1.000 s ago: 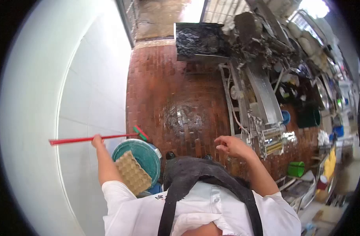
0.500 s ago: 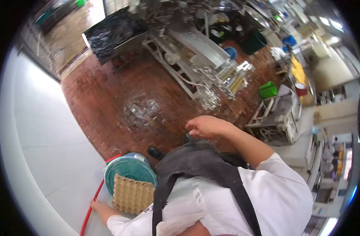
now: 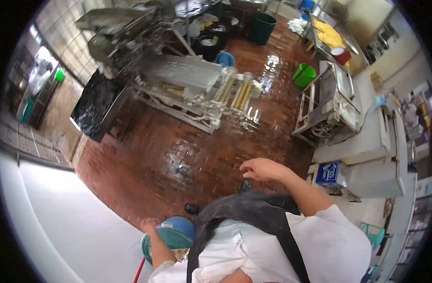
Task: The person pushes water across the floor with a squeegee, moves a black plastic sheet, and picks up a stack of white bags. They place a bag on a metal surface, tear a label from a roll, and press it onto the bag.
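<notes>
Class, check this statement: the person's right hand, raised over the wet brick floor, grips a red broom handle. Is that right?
Not quite. The head view shows the right hand empty, its fingers loosely spread. It is indeed raised over the wet brick floor.

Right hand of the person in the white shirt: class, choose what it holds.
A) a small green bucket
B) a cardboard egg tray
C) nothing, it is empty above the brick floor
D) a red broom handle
C: the right hand is empty, fingers loosely spread above the wet red brick floor, well apart from the teal round lid by the left hand.
</notes>
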A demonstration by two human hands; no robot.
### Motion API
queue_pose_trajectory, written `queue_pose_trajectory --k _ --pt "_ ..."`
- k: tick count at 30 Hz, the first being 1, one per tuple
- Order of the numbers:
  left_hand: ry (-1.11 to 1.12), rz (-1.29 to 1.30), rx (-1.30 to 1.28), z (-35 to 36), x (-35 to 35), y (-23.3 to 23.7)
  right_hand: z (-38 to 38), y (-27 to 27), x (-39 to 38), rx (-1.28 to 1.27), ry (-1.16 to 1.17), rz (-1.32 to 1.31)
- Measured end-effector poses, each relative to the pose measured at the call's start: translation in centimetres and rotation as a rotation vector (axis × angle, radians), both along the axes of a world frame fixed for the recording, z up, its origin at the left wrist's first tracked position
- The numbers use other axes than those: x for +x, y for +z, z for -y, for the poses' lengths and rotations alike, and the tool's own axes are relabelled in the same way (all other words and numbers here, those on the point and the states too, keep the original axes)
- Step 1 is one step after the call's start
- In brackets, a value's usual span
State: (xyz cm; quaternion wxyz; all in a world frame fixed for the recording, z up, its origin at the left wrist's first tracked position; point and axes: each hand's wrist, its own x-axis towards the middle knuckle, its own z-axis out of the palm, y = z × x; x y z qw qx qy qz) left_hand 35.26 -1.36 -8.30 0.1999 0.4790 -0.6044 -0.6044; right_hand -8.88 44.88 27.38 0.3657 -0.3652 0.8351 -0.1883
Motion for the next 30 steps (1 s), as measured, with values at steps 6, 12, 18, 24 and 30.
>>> queue_pose_trajectory --k 6,12,18,24,30 --pt "-0.778 0.108 -0.486 -25.0 -35.3 3.7 -18.2 0.8 -5.5 -0.067 -0.296 -0.021" --pt "-1.28 0.028 -0.574 -38.0 -52.3 13.0 -28.5 1.9 -10.6 -0.147 -0.55 0.003" --pt "-1.277 0.229 -0.136 -43.7 -66.0 14.3 -34.6 1.1 -19.2 -0.147 -0.664 0.009" --pt "-1.331 0.15 -0.19 -51.2 -84.5 14.1 -42.5 -0.9 -29.2 -0.094 -0.934 -0.067" --pt "-1.692 -0.067 -0.261 -61.9 -103.2 18.9 -48.4 0.1 -38.2 0.077 -1.195 0.036"
